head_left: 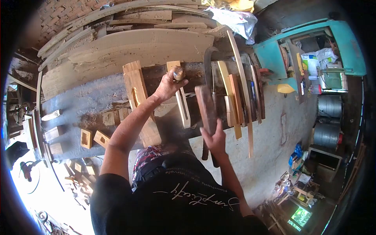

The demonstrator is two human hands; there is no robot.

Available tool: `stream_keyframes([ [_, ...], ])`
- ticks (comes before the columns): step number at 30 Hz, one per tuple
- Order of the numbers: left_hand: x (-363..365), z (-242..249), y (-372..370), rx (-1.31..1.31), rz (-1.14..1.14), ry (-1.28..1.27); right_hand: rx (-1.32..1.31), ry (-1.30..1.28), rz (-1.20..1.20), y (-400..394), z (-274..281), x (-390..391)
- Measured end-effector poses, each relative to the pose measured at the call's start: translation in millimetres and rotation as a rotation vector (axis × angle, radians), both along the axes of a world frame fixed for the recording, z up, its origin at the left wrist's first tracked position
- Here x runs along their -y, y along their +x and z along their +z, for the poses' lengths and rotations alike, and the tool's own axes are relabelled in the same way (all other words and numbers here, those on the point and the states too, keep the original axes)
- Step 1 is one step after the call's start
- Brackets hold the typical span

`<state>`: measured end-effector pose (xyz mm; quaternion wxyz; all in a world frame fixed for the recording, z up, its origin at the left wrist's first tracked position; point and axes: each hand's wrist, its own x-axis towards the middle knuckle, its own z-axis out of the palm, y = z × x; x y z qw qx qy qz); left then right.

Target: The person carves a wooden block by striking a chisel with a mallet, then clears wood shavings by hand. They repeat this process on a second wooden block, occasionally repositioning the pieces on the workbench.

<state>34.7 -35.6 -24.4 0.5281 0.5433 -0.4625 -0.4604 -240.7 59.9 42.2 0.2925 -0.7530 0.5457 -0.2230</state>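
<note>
My left hand (pixel 167 87) is closed round the handle of a chisel (pixel 179 73); the round butt end points up at me and the blade is hidden below. Beneath that hand lies a pale wooden piece (pixel 183 109) with a long slot. My right hand (pixel 215 138) grips a dark wooden mallet (pixel 205 105), a blocky bar slightly blurred, held to the right of the chisel and apart from it. Left of my left hand, a thicker timber (pixel 135 84) with a cut mortise rests on the bench, its near end by my waist.
Wooden strips and tools (pixel 237 98) lie side by side at the bench's right, near a curved sickle-like blade (pixel 207 64). Two small mortised blocks (pixel 86 139) sit at left. Long boards (pixel 137 45) line the far side. A teal cabinet (pixel 270 60) stands at right.
</note>
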Motion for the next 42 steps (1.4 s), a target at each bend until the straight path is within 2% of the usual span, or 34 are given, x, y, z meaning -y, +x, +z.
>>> stream_keyframes([
  [1, 0, 1, -1, -0.010, 0.013, 0.005, 0.003, -0.059, 0.025, 15, 25, 13],
  [3, 2, -1, -1, -0.056, 0.009, 0.015, 0.096, -0.021, 0.008, 47, 83, 28],
  [4, 4, -2, -1, -0.105, 0.007, 0.020, 0.098, -0.021, 0.003, 58, 96, 34],
  [7, 10, -16, 2, -0.133, 0.005, -0.010, 0.231, -0.376, 0.137, 82, 103, 59],
  [9, 12, -9, 3, -0.165, 0.001, -0.029, -0.014, -0.156, 0.236, 84, 91, 80],
  [10, 12, -7, 5, -0.199, 0.003, -0.042, -0.256, -0.246, 0.302, 85, 79, 91],
  [11, 9, -5, 6, -0.193, 0.005, -0.052, -0.259, 0.155, 0.272, 78, 75, 108],
  [13, 12, -9, 12, -0.109, 0.050, -0.053, -0.347, 0.113, 0.205, 92, 116, 112],
  [14, 12, -15, 12, -0.107, 0.051, -0.021, -0.238, -0.210, 0.258, 83, 98, 118],
  [15, 11, -12, 10, -0.116, 0.057, -0.012, -0.179, -0.077, 0.204, 96, 128, 113],
  [17, 12, -4, 8, -0.082, 0.051, 0.000, 0.067, -0.190, 0.215, 115, 156, 105],
  [18, 15, -12, 9, -0.002, 0.040, 0.025, 0.103, -0.257, 0.214, 120, 155, 102],
  [19, 17, -17, 10, -0.004, 0.038, 0.022, 0.056, -0.457, 0.246, 121, 142, 104],
  [22, 27, -37, 10, -0.012, 0.066, -0.026, -0.483, 0.050, 0.306, 108, 106, 122],
  [23, 27, -47, 11, -0.010, 0.062, -0.032, -0.481, 0.045, 0.301, 103, 102, 123],
  [27, 21, -22, 16, 0.073, 0.019, 0.132, -0.243, -0.053, 0.192, 117, 132, 123],
  [29, 24, -32, 15, 0.068, 0.006, 0.129, 0.018, -0.210, 0.216, 133, 143, 114],
  [31, 26, -37, 14, 0.080, 0.032, 0.034, 0.073, -0.279, 0.265, 141, 124, 115],
  [32, 27, -39, 13, 0.091, 0.065, -0.065, -0.261, 0.087, 0.205, 133, 127, 115],
  [33, 27, -39, 14, 0.092, 0.066, -0.073, -0.453, 0.082, 0.292, 122, 101, 124],
  [35, 23, -39, 18, 0.204, 0.125, -0.041, -0.465, 0.026, 0.242, 116, 92, 130],
  [37, 19, -33, 18, 0.144, 0.119, -0.048, -0.318, 0.045, 0.233, 121, 114, 137],
  [38, 19, -32, 19, 0.144, 0.089, -0.001, -0.183, -0.048, 0.196, 126, 117, 134],
  [39, 20, -27, 21, 0.150, 0.059, 0.036, -0.120, -0.074, 0.166, 142, 145, 123],
  [41, 19, -16, 22, 0.153, 0.055, 0.037, 0.019, -0.317, 0.182, 146, 134, 114],
  [42, 20, -19, 21, 0.132, 0.058, 0.013, -0.029, -0.298, 0.196, 138, 114, 114],
])
